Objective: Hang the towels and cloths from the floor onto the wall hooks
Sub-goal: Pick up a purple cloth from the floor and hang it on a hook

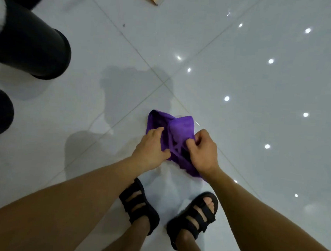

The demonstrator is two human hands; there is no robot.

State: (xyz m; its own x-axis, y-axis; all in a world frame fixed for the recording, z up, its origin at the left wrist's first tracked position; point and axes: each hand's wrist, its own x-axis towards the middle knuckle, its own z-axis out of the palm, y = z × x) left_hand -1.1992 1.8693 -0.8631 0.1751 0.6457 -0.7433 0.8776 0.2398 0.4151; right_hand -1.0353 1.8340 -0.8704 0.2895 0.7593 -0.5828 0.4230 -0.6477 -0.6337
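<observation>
Two hands, left hand (150,145) and right hand (202,151), pinch the purple cloth's (180,126) near edge over open floor tile (240,71).

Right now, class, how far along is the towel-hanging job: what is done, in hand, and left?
Done: nothing shows as hung; no hooks are in view. In hand: the left hand and right hand both grip one purple cloth above the tiled floor. Left: carry it to a hook and hang it.
</observation>
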